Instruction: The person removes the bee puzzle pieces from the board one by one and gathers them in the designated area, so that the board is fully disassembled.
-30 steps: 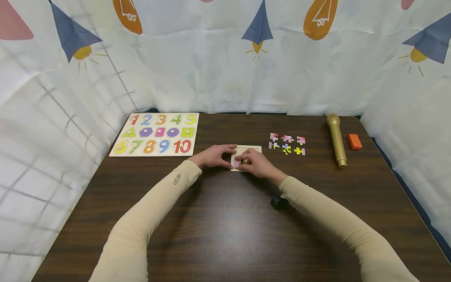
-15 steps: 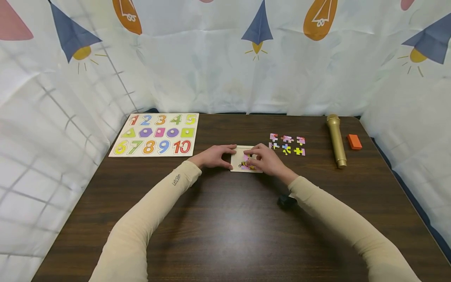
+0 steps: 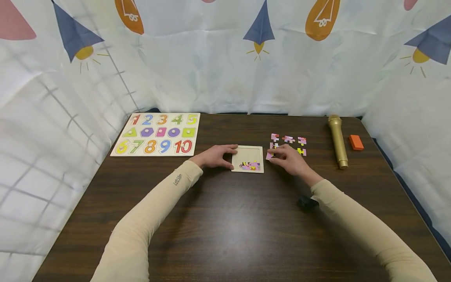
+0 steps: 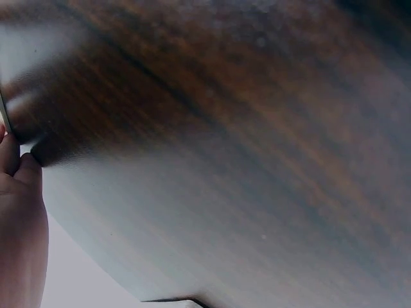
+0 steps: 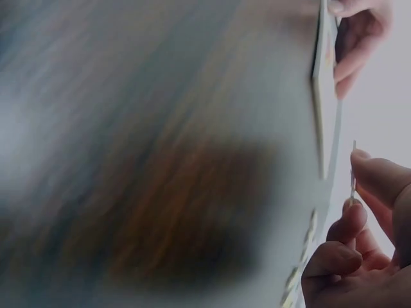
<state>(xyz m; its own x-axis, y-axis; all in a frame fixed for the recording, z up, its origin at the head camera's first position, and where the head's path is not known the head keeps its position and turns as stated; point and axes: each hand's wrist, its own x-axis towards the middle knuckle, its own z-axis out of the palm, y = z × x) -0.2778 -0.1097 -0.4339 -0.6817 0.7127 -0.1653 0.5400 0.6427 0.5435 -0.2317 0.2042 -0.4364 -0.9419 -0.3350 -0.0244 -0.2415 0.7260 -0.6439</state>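
Note:
In the head view, a small pale wooden puzzle tray (image 3: 247,154) lies mid-table, with a few joined pink and yellow jigsaw pieces (image 3: 251,165) in its lower right part. My left hand (image 3: 217,156) grips the tray's left edge, thumb near the front corner and fingers near the back one. My right hand (image 3: 289,159) is just right of the tray, pinching a pink jigsaw piece (image 3: 269,156) between thumb and fingertips. The right wrist view shows that thin piece (image 5: 353,179) edge-on above the table. Several loose jigsaw pieces (image 3: 289,139) lie beyond the right hand, which covers some of them.
A number and shape board (image 3: 155,135) lies at the back left. A gold microphone-shaped cylinder (image 3: 338,141) and an orange block (image 3: 356,142) are at the back right. Printed white curtains (image 3: 211,70) surround the dark wooden table (image 3: 225,223).
My right hand has moved from over the tray to its right side, carrying a pink jigsaw piece and uncovering the pieces in the tray. The left hand stays at the tray's left edge.

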